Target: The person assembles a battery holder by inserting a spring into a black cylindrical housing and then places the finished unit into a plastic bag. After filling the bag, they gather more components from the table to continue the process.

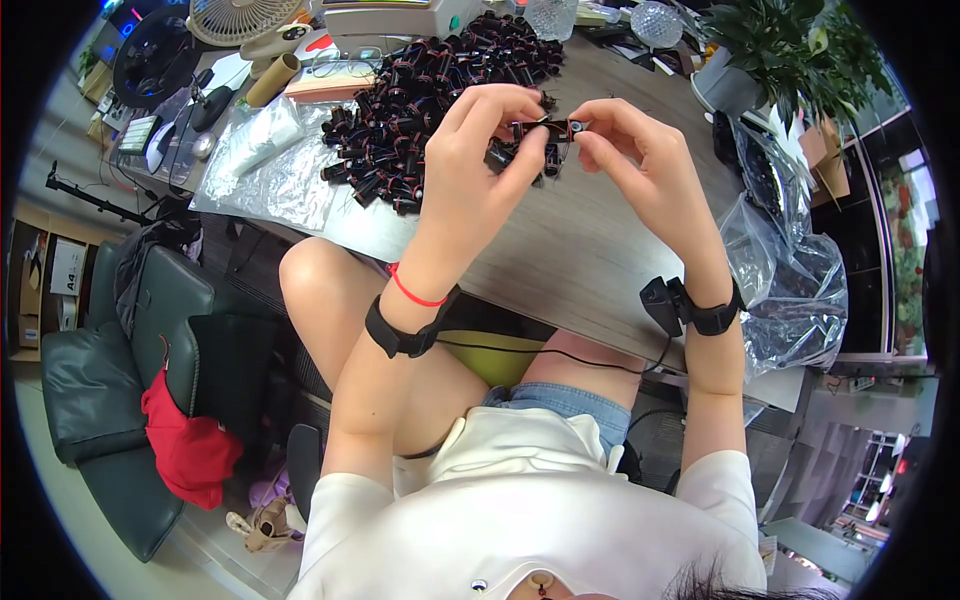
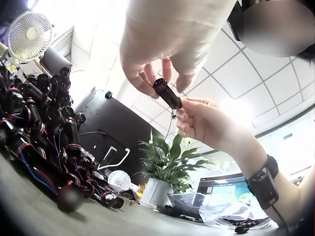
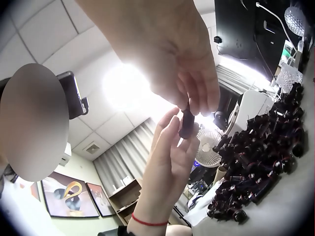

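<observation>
Above the desk, my left hand (image 1: 470, 165) and right hand (image 1: 650, 160) hold a small black cylinder (image 2: 168, 93) between them. The left fingers and thumb grip one end of it, while the right thumb and fingertips pinch the other. A thin wire hangs from the right-hand end in the left wrist view. In the right wrist view the cylinder (image 3: 187, 124) stands nearly upright between the two sets of fingertips, its ends partly hidden. Just beyond the left hand lies a large pile of similar black cylinders (image 1: 400, 100) with red and blue wires.
On the desk (image 1: 600, 250), clear plastic bags (image 1: 265, 165) lie left of the pile, near a cardboard tube (image 1: 273, 80) and a fan (image 1: 240, 15). A potted plant (image 1: 730, 80) stands at back right. More plastic wrap (image 1: 780, 290) hangs at the right edge.
</observation>
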Action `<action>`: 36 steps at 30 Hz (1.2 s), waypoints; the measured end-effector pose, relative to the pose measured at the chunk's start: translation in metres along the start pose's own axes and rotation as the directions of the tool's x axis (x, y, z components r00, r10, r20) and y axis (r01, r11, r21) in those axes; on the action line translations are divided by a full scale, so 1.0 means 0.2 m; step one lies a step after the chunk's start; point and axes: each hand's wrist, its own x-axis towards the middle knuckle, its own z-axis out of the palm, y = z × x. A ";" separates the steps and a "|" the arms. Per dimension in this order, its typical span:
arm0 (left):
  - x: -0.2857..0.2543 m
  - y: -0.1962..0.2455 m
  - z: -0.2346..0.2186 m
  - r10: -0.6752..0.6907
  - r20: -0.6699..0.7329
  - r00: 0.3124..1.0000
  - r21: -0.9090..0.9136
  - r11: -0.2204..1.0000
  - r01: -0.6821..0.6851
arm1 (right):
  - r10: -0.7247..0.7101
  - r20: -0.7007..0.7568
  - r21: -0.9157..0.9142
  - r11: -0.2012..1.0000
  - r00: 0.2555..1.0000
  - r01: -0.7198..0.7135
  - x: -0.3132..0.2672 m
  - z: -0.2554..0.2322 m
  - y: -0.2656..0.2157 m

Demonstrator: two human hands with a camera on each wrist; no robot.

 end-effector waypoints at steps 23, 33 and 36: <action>-0.02 -0.01 0.01 -0.418 0.140 0.898 -0.413 0.799 0.437 | -0.395 -0.192 0.163 0.890 0.898 0.426 -0.03 0.04 -0.01; -0.01 -0.02 0.01 -0.030 -0.014 0.999 -0.013 0.999 0.030 | -0.535 -0.327 -0.575 0.767 0.779 0.285 0.00 0.08 0.06; -0.01 -0.01 -0.01 0.138 -0.020 0.990 0.157 0.979 -0.133 | -0.467 -0.220 -0.599 0.758 0.856 0.259 0.00 0.09 0.08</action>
